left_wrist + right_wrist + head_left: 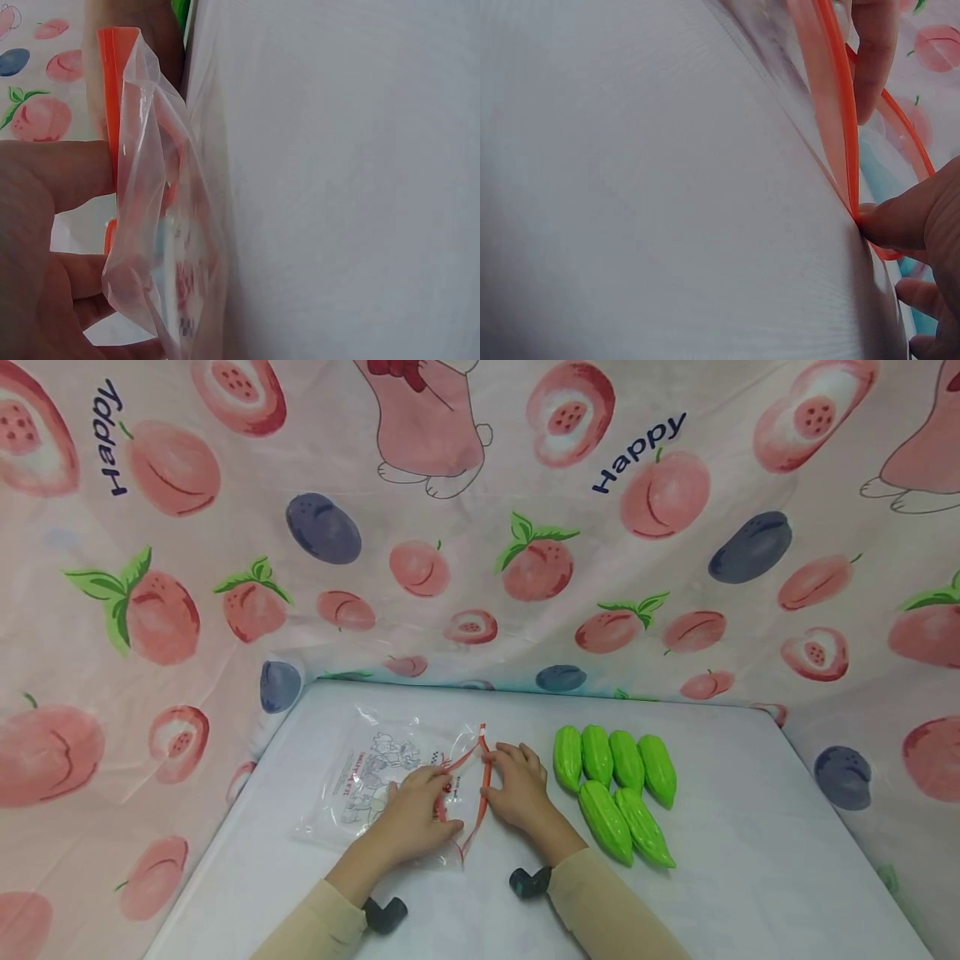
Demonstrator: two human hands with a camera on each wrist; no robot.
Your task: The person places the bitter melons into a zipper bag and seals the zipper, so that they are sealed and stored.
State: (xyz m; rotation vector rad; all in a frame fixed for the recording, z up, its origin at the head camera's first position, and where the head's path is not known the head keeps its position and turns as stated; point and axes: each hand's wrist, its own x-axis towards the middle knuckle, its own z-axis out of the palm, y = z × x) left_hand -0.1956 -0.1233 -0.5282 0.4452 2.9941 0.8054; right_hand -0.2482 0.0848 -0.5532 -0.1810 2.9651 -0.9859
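Observation:
A clear plastic zip bag with an orange-red closure strip and printed line drawings lies flat on the white table, its mouth spread toward the right. My left hand grips the near lip of the mouth; in the left wrist view the thumb lies against the orange strip. On the opposite lip, my right hand pinches the strip, with the thumb at its edge in the right wrist view. Between the hands the mouth gapes. Just right of the right hand lie several bright green, ridged, pointed fruit shapes.
The white tabletop extends beneath everything. A fruit-printed cloth rises behind and at both sides. Small black devices sit by both sleeve cuffs.

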